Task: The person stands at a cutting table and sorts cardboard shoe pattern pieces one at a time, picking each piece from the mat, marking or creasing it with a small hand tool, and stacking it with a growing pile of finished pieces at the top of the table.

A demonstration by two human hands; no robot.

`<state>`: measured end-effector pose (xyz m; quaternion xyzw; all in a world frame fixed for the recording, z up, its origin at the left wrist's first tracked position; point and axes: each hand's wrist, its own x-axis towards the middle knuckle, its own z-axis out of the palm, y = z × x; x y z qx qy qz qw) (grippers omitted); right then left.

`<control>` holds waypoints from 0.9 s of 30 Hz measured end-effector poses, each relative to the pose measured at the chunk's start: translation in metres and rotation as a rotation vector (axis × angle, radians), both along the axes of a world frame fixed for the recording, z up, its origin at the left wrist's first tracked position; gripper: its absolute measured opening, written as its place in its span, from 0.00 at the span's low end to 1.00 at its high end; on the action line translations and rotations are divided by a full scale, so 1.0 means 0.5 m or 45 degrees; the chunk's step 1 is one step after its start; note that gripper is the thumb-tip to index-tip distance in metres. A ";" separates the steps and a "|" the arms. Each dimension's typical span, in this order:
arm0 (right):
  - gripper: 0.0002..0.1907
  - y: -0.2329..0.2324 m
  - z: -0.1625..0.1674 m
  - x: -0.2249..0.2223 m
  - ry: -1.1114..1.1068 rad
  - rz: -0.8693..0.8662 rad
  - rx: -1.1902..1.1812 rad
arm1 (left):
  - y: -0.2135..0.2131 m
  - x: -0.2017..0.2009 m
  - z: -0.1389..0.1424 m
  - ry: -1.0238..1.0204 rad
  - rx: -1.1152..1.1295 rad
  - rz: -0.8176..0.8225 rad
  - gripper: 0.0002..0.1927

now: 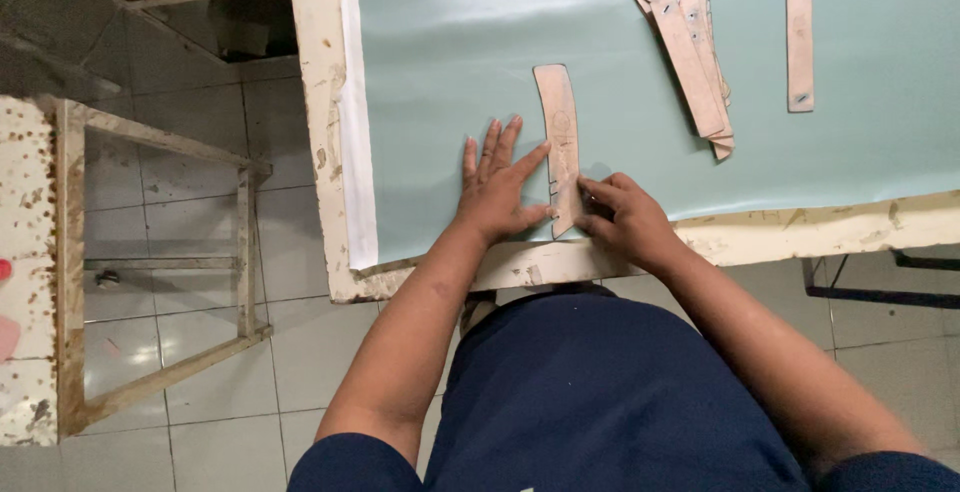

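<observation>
In the head view, a curved cardboard template [560,142] is pinned flat on the pale green sheet [450,72] near the table edge [800,237] by the left hand [497,192], fingers spread, apparently for steadiness; the right hand [622,217], fingers bunched, is pressed at its lower end

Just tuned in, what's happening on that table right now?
A person presses a curved cardboard template flat on a pale green sheet with the left hand, fingers spread. The right hand works at the template's lower edge. A pile of templates and a single strip lie farther back.
</observation>
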<state>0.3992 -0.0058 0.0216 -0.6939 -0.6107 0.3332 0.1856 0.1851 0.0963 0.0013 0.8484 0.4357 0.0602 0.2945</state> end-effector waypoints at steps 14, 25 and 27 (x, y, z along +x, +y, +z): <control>0.32 0.004 0.011 0.000 -0.037 -0.014 -0.033 | 0.009 0.009 0.022 0.052 -0.106 0.012 0.47; 0.32 0.010 0.020 -0.007 -0.020 -0.031 -0.057 | 0.010 0.002 0.013 -0.011 -0.052 0.005 0.48; 0.32 0.011 0.019 -0.006 -0.009 -0.023 -0.047 | 0.010 0.002 0.013 0.002 -0.079 0.013 0.48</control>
